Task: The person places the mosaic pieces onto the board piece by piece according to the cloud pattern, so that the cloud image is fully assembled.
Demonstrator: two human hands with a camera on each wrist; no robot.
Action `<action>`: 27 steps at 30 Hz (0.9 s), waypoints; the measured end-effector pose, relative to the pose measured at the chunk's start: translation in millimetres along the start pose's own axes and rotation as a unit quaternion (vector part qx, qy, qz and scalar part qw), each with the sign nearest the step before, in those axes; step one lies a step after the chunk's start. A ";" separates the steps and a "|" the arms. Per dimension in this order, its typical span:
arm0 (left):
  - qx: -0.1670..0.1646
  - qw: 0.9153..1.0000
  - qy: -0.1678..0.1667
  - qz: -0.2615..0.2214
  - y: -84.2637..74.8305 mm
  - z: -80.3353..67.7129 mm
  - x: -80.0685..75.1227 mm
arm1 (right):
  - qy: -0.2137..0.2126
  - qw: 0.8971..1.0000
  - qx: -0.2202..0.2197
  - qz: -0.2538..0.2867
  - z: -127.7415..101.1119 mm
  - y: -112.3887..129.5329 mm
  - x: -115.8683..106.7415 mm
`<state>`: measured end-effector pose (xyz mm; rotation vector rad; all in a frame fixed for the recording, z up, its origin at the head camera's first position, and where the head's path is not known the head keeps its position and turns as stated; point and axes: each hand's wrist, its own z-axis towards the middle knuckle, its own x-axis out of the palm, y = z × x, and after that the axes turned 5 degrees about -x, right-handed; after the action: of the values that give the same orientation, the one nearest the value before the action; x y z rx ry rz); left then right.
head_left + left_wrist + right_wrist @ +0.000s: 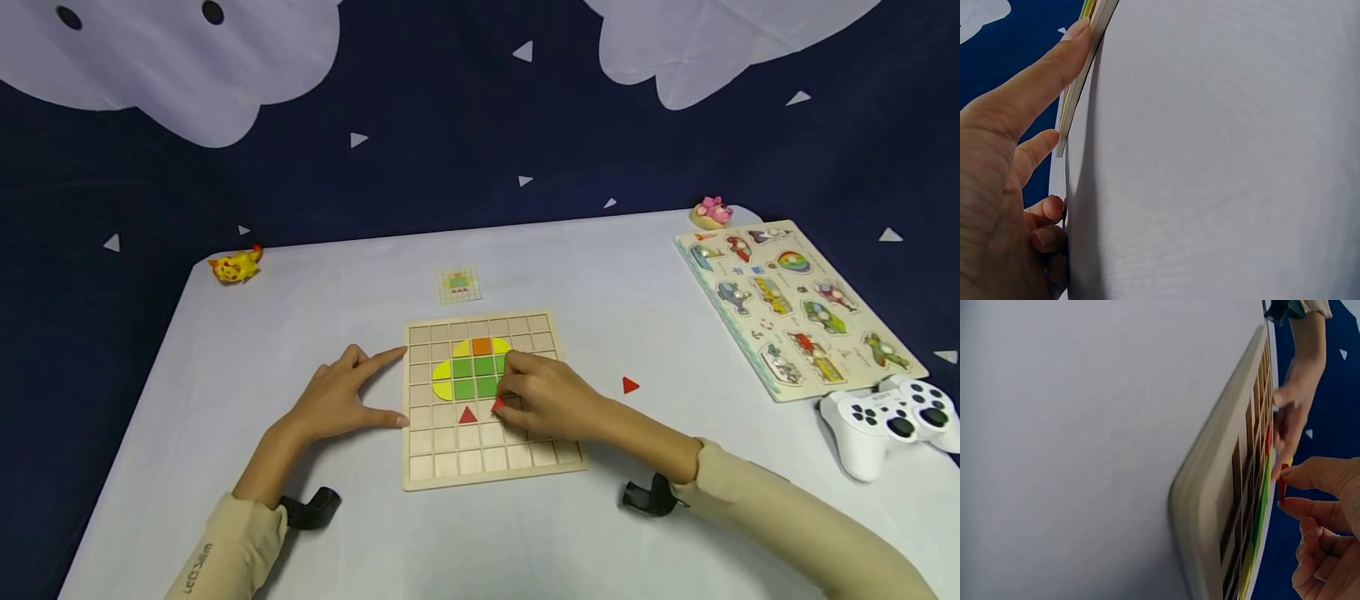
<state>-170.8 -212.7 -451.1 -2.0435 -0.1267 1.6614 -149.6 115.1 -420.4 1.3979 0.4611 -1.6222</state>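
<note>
A wooden grid board [442, 467] lies on the white table, with green squares [475, 377], yellow rounded pieces [442, 382] and an orange square [482, 347] set in its cells. One red triangle [467, 415] sits in a cell below the green squares. Just above the board, my right hand [551, 396] pinches another red triangle [1282, 483] between thumb and index finger. My left hand [333, 400] touches the board's left edge with thumb and index finger stretched apart; its other fingers are curled loosely.
A third red triangle [630, 385] lies on the table right of the board. A small pattern card [459, 285] is behind the board. At the right are a picture puzzle [787, 333] and a white game controller [885, 425]. Yellow [236, 266] and pink [712, 212] figurines stand at the back corners.
</note>
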 end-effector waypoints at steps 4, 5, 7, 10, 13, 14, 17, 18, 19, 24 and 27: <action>0.003 1.000 -0.001 0.002 0.1 0.7 0.5 | 0.009 1.000 -0.013 -0.002 6.3 3.1 7.2; 0.004 1.000 -0.001 0.002 0.0 0.7 0.6 | 0.012 1.000 -0.014 -0.004 7.0 3.3 8.8; 0.003 1.000 0.000 0.001 0.0 0.7 0.5 | 0.019 1.000 -0.011 -0.008 7.7 3.3 11.9; 0.000 1.000 0.002 0.000 0.1 0.6 0.0 | 0.032 0.999 0.001 -0.005 7.5 3.4 15.2; 0.000 1.000 0.003 0.000 0.3 0.7 0.0 | 0.043 0.999 0.013 0.004 6.5 4.4 15.7; 0.000 1.000 0.002 0.000 0.0 0.6 -0.3 | 0.045 0.999 0.016 0.007 6.0 5.0 15.3; 0.001 1.000 0.003 0.000 -0.8 0.4 -0.6 | 0.047 0.999 0.021 0.010 5.4 6.8 13.2; 0.001 1.000 0.003 -0.001 -1.0 0.3 -0.6 | 0.046 0.999 0.023 0.010 5.1 7.4 12.2; 0.001 1.000 0.003 -0.001 -1.1 0.3 -0.6 | 0.045 0.999 0.025 0.010 4.7 7.8 11.5; 0.000 1.000 0.004 -0.002 -0.8 -0.1 0.2 | 0.029 0.999 0.039 0.019 -1.8 7.6 2.3; -0.004 1.000 0.005 -0.003 -1.1 -0.5 -0.2 | 0.020 0.998 0.054 0.020 -11.6 4.1 -7.8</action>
<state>-170.2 -212.0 -450.4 -2.0546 -0.1367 1.6488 -140.1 125.0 -415.5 1.5136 0.3713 -1.6104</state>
